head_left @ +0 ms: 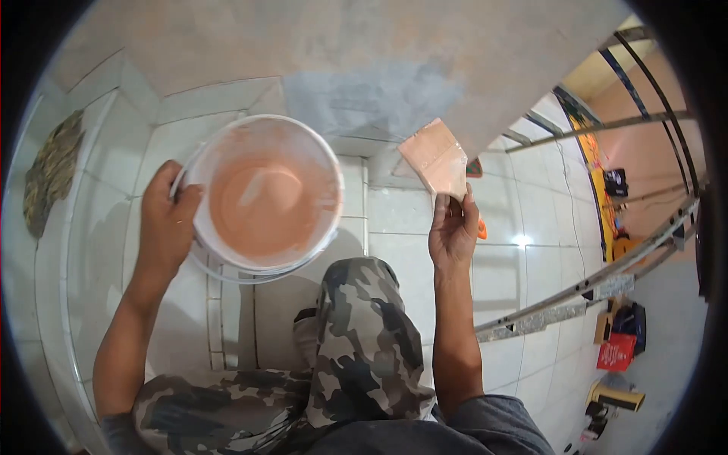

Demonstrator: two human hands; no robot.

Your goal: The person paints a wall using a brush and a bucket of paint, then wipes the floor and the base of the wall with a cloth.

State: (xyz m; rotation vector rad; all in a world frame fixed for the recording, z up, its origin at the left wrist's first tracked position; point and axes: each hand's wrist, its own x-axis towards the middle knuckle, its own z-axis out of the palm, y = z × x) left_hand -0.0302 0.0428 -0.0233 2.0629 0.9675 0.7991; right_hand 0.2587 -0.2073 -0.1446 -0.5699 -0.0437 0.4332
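Observation:
My left hand [171, 220] grips the rim of a white bucket [334, 189], thumb over the edge. Peach-coloured paint [265, 205] lies inside the bucket, with some smeared up its inner wall. On the right, my right hand [453, 231] is closed on the lower end of a flat putty knife [436, 155], its blade coated in the same peach colour and pointing up toward the wall. An orange handle end [481, 227] shows beside my right fingers. The knife is apart from the bucket.
Ahead stands a wall [364, 45] with a greyish patch low down. A metal ladder [561, 307] leans along the right. A patterned cloth [53, 174] lies at the far left. A red bag [616, 352] and other items sit at the far right. White tiles cover the floor.

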